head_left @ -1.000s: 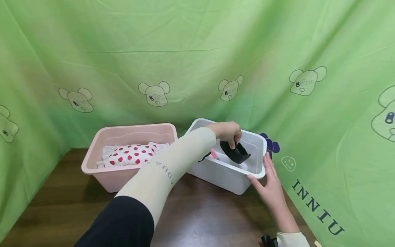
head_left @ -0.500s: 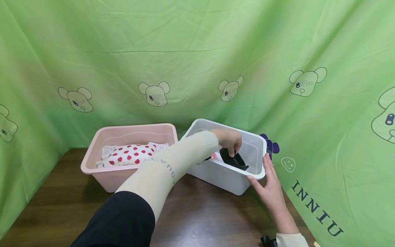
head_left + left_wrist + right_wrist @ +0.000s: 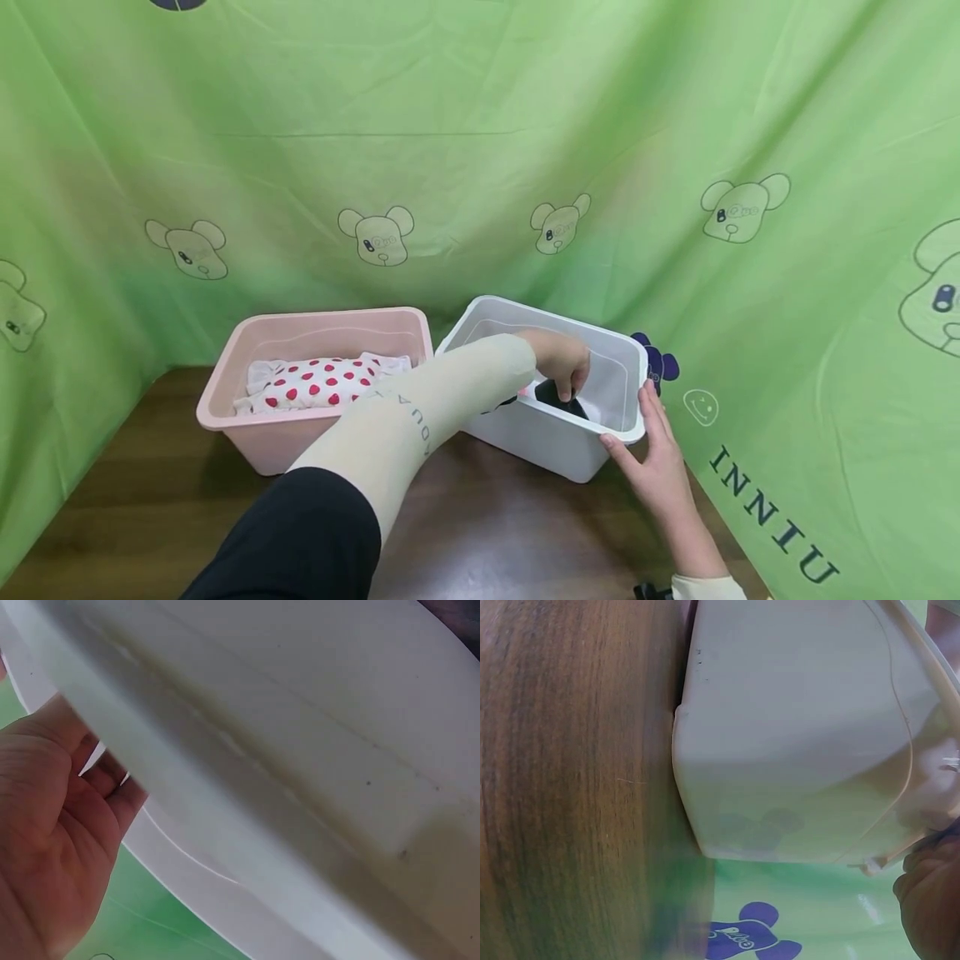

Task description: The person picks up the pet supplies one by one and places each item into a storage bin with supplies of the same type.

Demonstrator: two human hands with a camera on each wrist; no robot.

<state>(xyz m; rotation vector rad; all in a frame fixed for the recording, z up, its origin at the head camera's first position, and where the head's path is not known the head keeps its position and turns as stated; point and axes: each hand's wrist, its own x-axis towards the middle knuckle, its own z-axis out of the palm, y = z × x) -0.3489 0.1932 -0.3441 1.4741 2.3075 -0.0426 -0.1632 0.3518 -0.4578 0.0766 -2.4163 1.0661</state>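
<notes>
- The left hand [image 3: 558,360] reaches down into the white rectangular plastic bin [image 3: 532,446], its thumb and fingers pinching the upper edge of a black, curved, smooth-looking object [image 3: 551,394].
- That black object is inside the bin, near the front wall; whether it touches the floor cannot be seen.
- The right hand [image 3: 660,471] rests at the bin's near right corner, thumb on the front rim, fingers apart from the thumb and mostly straight along the end.
- A small patch of a pink item [image 3: 522,392] shows beside the black object, so letting go carelessly could press or trap it.
- The pinch looks narrow; a slick edge could slip or twist loose.
- The left forearm crosses close to the front rim; leaning on it could tip or slide the bin on the brown wooden table [image 3: 465,533].
</notes>
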